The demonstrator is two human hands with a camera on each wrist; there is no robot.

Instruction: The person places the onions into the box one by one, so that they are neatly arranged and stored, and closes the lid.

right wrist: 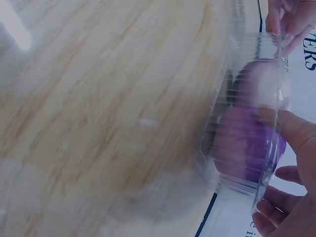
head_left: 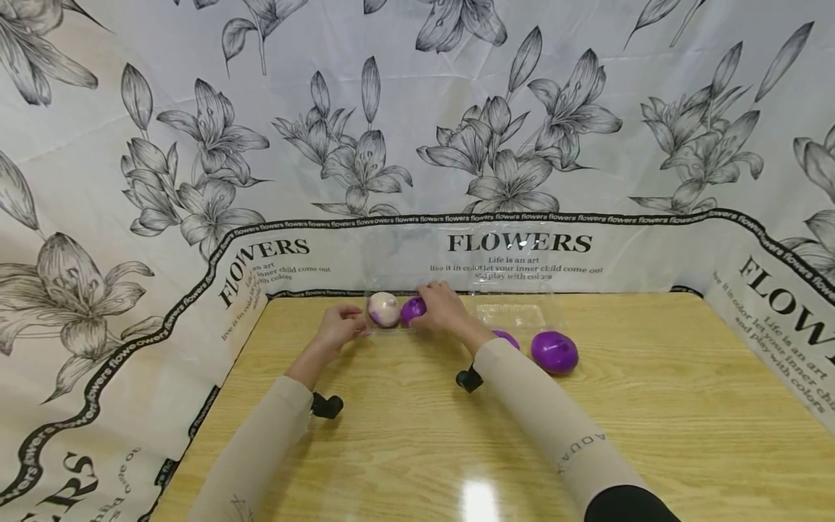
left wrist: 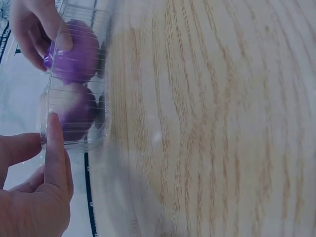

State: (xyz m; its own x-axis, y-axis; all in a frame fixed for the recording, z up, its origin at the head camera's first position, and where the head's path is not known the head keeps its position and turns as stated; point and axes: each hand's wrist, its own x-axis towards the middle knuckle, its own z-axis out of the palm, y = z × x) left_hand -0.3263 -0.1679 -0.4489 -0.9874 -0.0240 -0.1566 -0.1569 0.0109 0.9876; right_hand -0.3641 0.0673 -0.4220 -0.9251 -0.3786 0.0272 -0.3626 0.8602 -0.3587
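A clear plastic box (left wrist: 104, 123) with its lid raised stands at the table's back edge. Inside it sits a round purple-and-white vegetable (head_left: 383, 310) at the left, beside a glossy round purple vegetable (head_left: 412, 310). At the box's left end my left hand (head_left: 339, 326) pinches the rim between thumb and forefinger. My right hand (head_left: 445, 307) holds the purple vegetable from above, thumb (right wrist: 291, 126) reaching over the rim onto it. In the head view this hand hides the box's right end.
A second open clear box (head_left: 510, 316) stands to the right at the back. In front of it lie a round purple vegetable (head_left: 554, 352) and another one (head_left: 507, 338) partly hidden by the right sleeve (head_left: 535, 399). A flower-printed cloth (head_left: 391, 174) hangs behind the wooden table (head_left: 404, 420).
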